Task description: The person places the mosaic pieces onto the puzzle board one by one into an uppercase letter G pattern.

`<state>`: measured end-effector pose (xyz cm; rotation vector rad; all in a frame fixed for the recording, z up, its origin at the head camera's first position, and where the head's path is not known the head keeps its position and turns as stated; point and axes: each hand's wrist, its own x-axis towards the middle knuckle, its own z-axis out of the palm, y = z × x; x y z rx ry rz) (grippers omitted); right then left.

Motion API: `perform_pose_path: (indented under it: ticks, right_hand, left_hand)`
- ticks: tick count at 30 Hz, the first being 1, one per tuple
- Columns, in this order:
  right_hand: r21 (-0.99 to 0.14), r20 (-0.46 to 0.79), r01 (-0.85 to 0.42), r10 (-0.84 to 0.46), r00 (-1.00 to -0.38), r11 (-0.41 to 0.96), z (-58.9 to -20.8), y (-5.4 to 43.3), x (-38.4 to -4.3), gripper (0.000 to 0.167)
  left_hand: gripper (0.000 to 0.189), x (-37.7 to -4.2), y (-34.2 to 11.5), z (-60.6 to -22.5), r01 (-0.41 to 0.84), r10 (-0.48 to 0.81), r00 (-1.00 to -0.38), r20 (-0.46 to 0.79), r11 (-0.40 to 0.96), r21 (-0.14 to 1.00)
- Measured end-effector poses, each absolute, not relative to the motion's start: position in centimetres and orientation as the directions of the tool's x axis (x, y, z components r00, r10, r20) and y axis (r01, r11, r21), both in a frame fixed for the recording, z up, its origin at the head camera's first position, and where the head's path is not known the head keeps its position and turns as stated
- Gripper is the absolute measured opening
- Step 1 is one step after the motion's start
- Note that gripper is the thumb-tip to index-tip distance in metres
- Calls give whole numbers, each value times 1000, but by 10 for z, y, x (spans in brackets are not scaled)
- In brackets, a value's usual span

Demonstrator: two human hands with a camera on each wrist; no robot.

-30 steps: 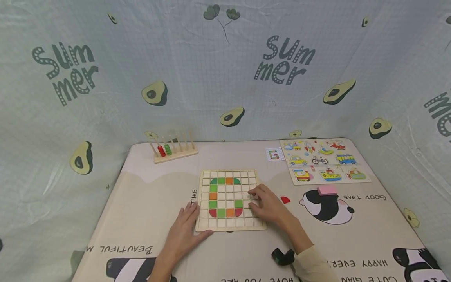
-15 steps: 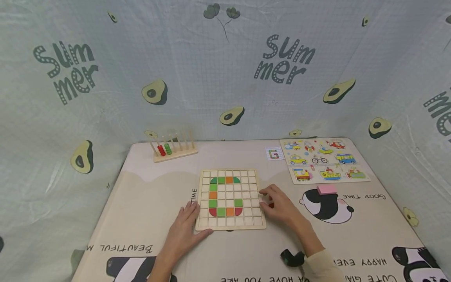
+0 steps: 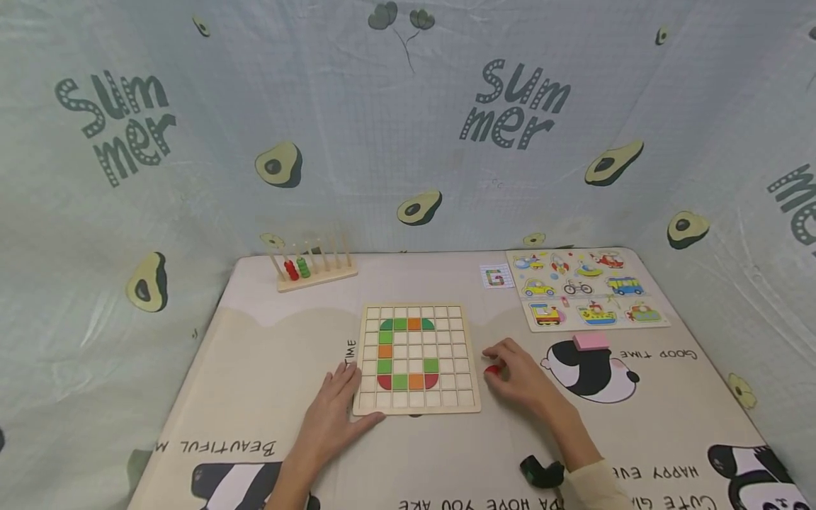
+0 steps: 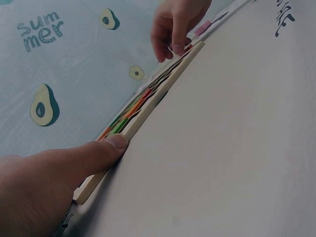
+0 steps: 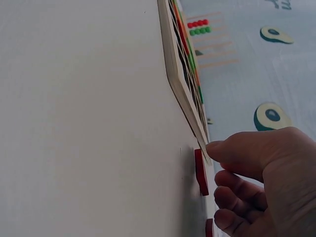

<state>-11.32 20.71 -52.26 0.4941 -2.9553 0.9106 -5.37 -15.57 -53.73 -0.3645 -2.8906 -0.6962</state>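
A wooden grid board (image 3: 452, 404) lies on the table, with green, orange and red tiles set in an angular ring. My left hand (image 3: 331, 407) rests along its left edge with fingers extended; in the left wrist view the thumb (image 4: 106, 150) presses its front edge. Just right of the board, my right hand (image 3: 525, 379) hovers low, thumb and forefinger apart. A red tile (image 3: 493, 369) lies under those fingertips, seemingly on the table. The right wrist view shows this red tile (image 5: 201, 173) by the thumb and another red tile (image 5: 210, 228) beyond, partly cut off.
A wooden bead counter (image 3: 319, 280) with red and green beads stands at the back left. At the back right lie a small pattern card (image 3: 497, 277) and a vehicle picture board (image 3: 593, 290). A pink block (image 3: 591, 342) sits before it. A black strap (image 3: 542, 472) is near the right forearm.
My right hand has moved right, from over the board's right side to the table beside it. A red tile now shows by its thumb; the one seen beyond the hand is covered. The left hand stays.
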Motion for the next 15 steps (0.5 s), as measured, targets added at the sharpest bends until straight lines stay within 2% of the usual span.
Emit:
perform_pose_path:
  ticks: [15]
  right_hand:
    - [-527,120,-339,-326,-938,780,-525,214,-113,21]
  left_hand:
    - [89,-53,-156,-537,279,203,-955,216,862,422]
